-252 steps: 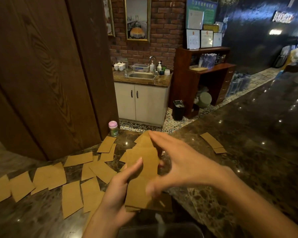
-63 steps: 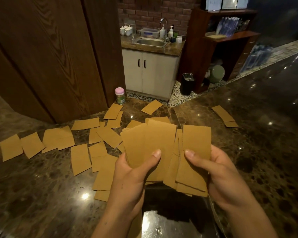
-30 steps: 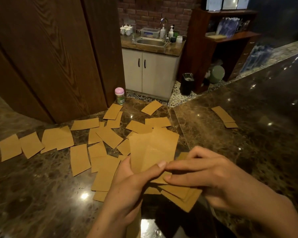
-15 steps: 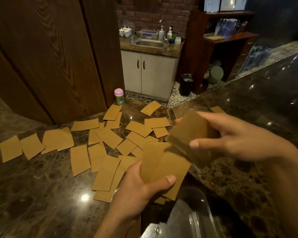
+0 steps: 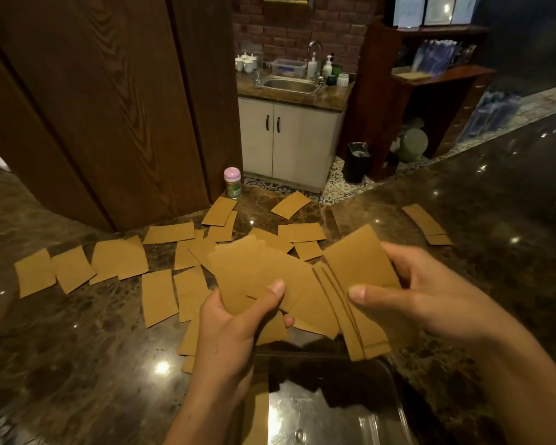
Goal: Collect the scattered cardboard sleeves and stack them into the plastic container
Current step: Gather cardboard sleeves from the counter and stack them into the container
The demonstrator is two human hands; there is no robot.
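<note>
1. a person's left hand (image 5: 235, 322) grips a fanned batch of cardboard sleeves (image 5: 254, 274), thumb pressed across the front and fingers curled behind.
2. the right hand (image 5: 421, 300) holds a second batch (image 5: 357, 268) at 3 o'clock of the first, thumb flat on the front face and fingers wrapped round the far edge. the two batches overlap in the middle.
3. both batches hang over the far end of the clear plastic container (image 5: 318, 419), which sits at 6 o'clock on the dark marble counter (image 5: 61, 364). how many sleeves lie inside it cannot be told.
4. loose sleeves (image 5: 158, 297) lie flat on the counter from 9 to 12 o'clock of the hands, many overlapping. a pair of sleeves (image 5: 426, 223) lies well apart at 2 o'clock.
5. a small jar with a pink lid (image 5: 232, 183) stands upright at 12 o'clock, at the foot of a dark wood panel (image 5: 109, 107). a white sink cabinet (image 5: 289, 146) stands beyond the counter.
</note>
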